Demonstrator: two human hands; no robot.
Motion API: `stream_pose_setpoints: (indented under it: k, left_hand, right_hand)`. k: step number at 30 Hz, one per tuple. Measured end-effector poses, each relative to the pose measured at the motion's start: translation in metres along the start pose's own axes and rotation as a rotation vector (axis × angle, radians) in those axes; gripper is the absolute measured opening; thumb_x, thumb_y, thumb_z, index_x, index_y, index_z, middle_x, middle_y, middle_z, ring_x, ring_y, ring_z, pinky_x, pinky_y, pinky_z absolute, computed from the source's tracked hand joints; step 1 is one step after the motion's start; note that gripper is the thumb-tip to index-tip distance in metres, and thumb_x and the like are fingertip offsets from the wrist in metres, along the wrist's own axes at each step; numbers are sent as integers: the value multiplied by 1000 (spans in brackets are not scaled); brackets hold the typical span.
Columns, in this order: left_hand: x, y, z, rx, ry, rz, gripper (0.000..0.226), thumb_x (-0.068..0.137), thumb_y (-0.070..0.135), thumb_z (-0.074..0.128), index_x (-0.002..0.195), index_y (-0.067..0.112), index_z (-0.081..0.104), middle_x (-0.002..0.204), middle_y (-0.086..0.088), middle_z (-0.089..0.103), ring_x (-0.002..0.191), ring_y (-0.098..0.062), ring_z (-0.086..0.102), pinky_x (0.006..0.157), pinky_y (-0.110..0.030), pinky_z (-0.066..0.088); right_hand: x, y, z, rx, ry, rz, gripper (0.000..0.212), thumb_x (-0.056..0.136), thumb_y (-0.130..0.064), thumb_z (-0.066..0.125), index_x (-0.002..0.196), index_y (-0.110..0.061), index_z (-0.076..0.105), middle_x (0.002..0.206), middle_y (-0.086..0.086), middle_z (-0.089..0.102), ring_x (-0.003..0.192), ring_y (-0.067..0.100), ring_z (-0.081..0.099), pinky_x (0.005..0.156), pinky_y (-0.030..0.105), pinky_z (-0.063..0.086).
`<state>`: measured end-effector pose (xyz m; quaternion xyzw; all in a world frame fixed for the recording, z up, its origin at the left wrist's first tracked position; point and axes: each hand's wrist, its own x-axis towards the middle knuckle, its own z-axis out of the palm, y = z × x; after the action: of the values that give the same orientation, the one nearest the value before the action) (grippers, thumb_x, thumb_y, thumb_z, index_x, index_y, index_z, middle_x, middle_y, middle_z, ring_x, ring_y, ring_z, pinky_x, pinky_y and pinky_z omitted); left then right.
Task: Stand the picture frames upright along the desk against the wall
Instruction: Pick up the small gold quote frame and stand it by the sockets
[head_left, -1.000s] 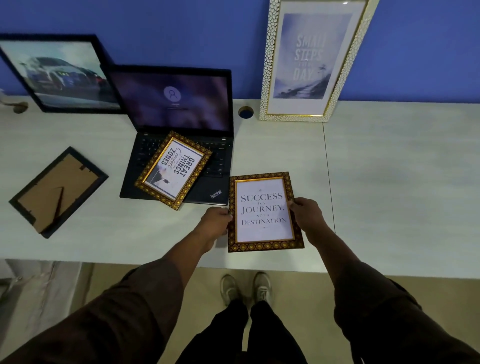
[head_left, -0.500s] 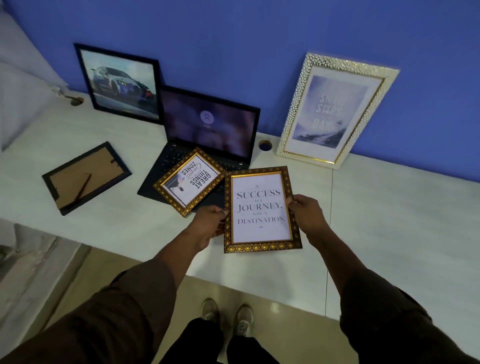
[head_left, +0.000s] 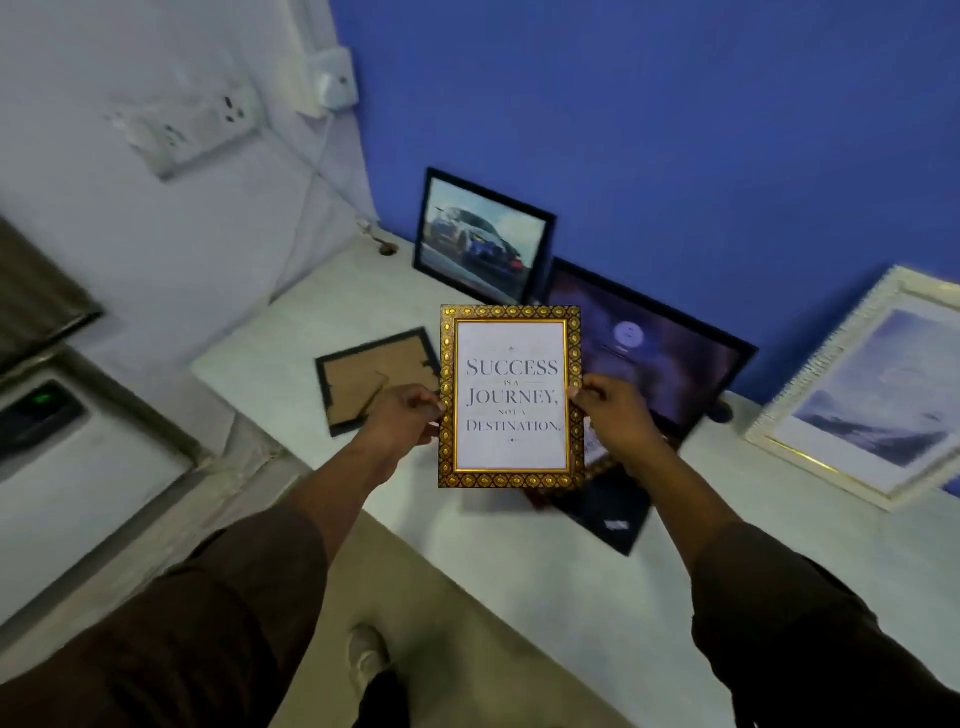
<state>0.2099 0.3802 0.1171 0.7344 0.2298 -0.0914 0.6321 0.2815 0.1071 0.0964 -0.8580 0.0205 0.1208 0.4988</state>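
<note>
I hold a gold-patterned "Success is a journey" frame up in the air above the desk, facing me. My left hand grips its left edge and my right hand grips its right edge. A black frame with a car picture leans upright against the blue wall. A white pebbled frame leans against the wall at the right. A black frame lies face down on the desk, partly behind my left hand. A second gold frame is mostly hidden behind the held one.
An open laptop sits on the white desk between the car frame and the white frame. A cable hole is beside the laptop. A white wall with sockets bounds the desk's left end. My shoe shows below.
The "Success" frame has been lifted off the desk and raised upright in both hands. My view has swung left, bringing the side wall and the desk's left end into sight.
</note>
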Motion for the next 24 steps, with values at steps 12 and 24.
stream_pose_setpoints:
  k: [12, 24]
  left_hand:
    - [87, 28, -229, 131, 138, 88, 8, 89, 12, 70, 81, 11, 68, 79, -11, 72, 71, -25, 69, 76, -39, 58]
    - [157, 48, -285, 198, 232, 121, 8, 87, 7, 71, 92, 2, 68, 79, -8, 73, 77, -28, 75, 75, -39, 61]
  right_hand:
    - [88, -160, 182, -98, -5, -112, 15, 96, -29, 64, 97, -19, 75, 92, -1, 76, 90, 20, 71, 84, 37, 54]
    - [173, -221, 239, -172, -54, -233, 27, 97, -26, 62, 122, -21, 69, 111, 3, 69, 102, 22, 65, 91, 45, 55]
